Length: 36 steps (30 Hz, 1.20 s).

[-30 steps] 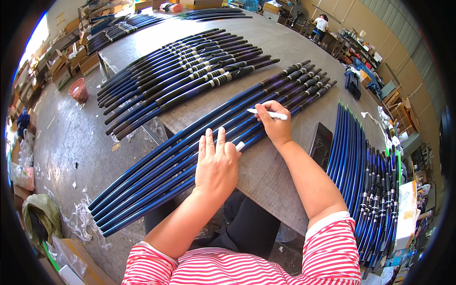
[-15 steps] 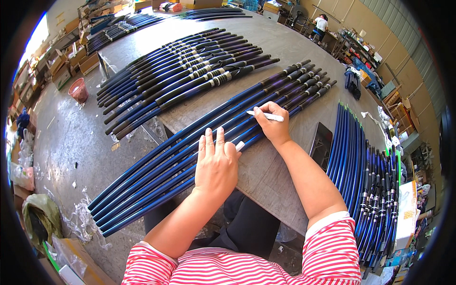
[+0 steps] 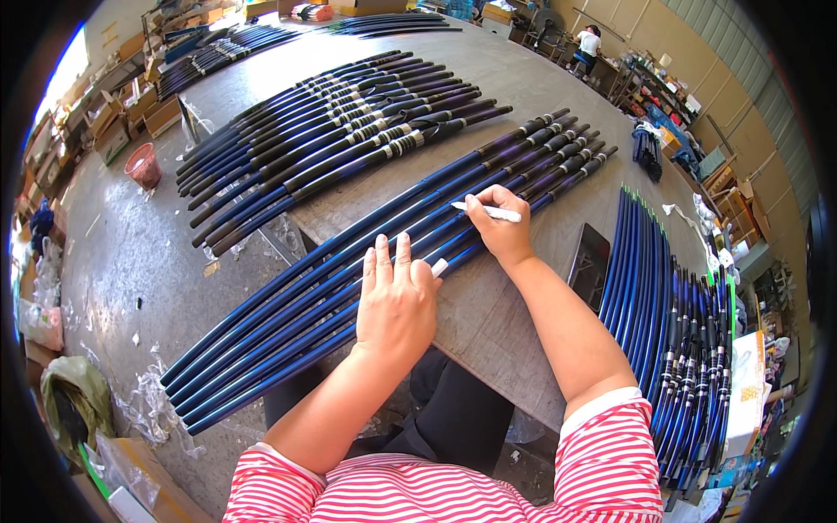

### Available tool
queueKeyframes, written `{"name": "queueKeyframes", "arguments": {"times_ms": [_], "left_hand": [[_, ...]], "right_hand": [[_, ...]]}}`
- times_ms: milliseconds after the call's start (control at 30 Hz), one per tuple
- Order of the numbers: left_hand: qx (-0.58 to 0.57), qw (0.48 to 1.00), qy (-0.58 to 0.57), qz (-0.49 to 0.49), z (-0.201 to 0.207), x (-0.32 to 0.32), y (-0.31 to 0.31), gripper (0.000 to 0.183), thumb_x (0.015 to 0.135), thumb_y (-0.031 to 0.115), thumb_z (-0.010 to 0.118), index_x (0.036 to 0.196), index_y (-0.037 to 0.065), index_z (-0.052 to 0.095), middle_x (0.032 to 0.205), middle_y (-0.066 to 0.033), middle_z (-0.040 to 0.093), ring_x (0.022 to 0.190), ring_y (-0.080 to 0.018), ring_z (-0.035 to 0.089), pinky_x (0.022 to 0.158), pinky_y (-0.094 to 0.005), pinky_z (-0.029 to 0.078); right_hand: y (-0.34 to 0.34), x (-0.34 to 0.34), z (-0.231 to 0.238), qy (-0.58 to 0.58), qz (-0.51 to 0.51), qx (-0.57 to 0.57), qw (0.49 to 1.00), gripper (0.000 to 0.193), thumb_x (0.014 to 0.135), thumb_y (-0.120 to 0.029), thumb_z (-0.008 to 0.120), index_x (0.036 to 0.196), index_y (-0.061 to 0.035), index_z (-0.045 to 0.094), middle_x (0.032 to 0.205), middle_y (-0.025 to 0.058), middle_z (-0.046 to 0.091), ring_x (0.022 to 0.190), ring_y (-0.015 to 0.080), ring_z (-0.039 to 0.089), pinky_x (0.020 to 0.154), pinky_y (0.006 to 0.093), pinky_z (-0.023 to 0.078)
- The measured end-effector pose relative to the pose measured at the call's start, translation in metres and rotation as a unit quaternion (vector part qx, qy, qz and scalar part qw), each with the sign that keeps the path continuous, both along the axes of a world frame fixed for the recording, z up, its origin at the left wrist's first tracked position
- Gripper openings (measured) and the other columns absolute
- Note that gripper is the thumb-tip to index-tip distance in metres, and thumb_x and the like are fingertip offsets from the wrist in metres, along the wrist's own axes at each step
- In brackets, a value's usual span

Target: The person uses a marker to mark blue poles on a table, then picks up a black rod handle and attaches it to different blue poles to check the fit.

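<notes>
Several blue fishing rods [image 3: 292,301] with dark grip ends lie side by side, slanting across the table corner. My right hand [image 3: 504,234] pinches a white marker pen [image 3: 488,212], its tip touching or just above one of these rods. Across the rods to the left, my left hand [image 3: 394,301] lies with fingers stretched out and pressing down. A white pen cap [image 3: 439,268] sticks out beside its thumb, held in that hand. The rods' near ends overhang the table edge above my lap.
A second row of rods with black grips [image 3: 318,177] covers the table beyond. To the right lie a dark phone [image 3: 589,267] and another bundle of blue rods [image 3: 635,279]. A pink basket [image 3: 144,166] stands on the floor at left. Far off, a person [image 3: 589,45] sits at a bench.
</notes>
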State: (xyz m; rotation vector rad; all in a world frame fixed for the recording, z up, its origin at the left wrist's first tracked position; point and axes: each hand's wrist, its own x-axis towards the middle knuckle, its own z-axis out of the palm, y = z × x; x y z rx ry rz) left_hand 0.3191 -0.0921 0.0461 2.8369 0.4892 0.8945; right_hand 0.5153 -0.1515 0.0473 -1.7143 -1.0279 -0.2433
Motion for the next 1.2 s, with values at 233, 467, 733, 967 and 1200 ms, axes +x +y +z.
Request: {"name": "queueKeyframes", "arguments": {"times_ms": [233,467,733,967,1200], "left_hand": [[-0.001,1.000,0.000,0.002,-0.001,0.000,0.000,0.024,0.084,0.018,0.055,0.083,-0.003,0.045,0.123,-0.0291,0.046,0.117,-0.0463,0.041,0.100,-0.0502,0.030],[0.003,1.000,-0.003,0.003,-0.002,0.000,0.001,0.024,0.084,0.019,0.055,0.084,-0.003,0.045,0.122,-0.0288,0.046,0.117,-0.0460,0.041,0.100,-0.0500,0.030],[0.005,1.000,-0.001,0.000,-0.002,0.000,0.001,0.023,0.084,0.019,0.055,0.084,-0.003,0.045,0.122,-0.0285,0.047,0.117,-0.0458,0.041,0.100,-0.0498,0.030],[0.006,1.000,0.003,0.003,-0.002,0.000,0.000,0.023,0.084,0.019,0.055,0.084,-0.002,0.046,0.122,-0.0278,0.047,0.117,-0.0451,0.041,0.100,-0.0493,0.031],[0.005,1.000,0.003,0.007,-0.001,0.000,0.000,0.023,0.085,0.019,0.055,0.084,-0.002,0.046,0.122,-0.0272,0.047,0.118,-0.0449,0.041,0.100,-0.0488,0.030]], "right_hand": [[0.000,-0.002,0.003,0.004,-0.002,0.004,1.000,0.019,0.077,-0.015,0.062,0.064,-0.0014,0.057,0.059,0.0078,0.061,0.052,0.0113,0.058,0.050,0.0251,0.045],[-0.001,0.006,-0.006,0.063,0.024,0.070,0.995,0.030,0.083,-0.015,0.054,0.058,-0.0006,0.048,0.053,0.0078,0.056,0.050,0.0123,0.056,0.048,0.0268,0.044],[0.001,0.009,-0.010,0.024,0.017,0.070,0.997,0.032,0.083,-0.014,0.054,0.055,-0.0009,0.042,0.049,0.0072,0.049,0.046,0.0127,0.051,0.045,0.0290,0.040],[0.002,0.014,-0.016,-0.004,0.005,0.061,0.998,0.031,0.081,-0.012,0.055,0.056,-0.0020,0.041,0.049,0.0084,0.047,0.042,0.0140,0.043,0.042,0.0307,0.035],[0.003,0.013,-0.015,0.010,0.014,0.085,0.996,0.031,0.080,-0.011,0.055,0.056,-0.0018,0.039,0.049,0.0092,0.046,0.042,0.0160,0.044,0.042,0.0310,0.036]]}}
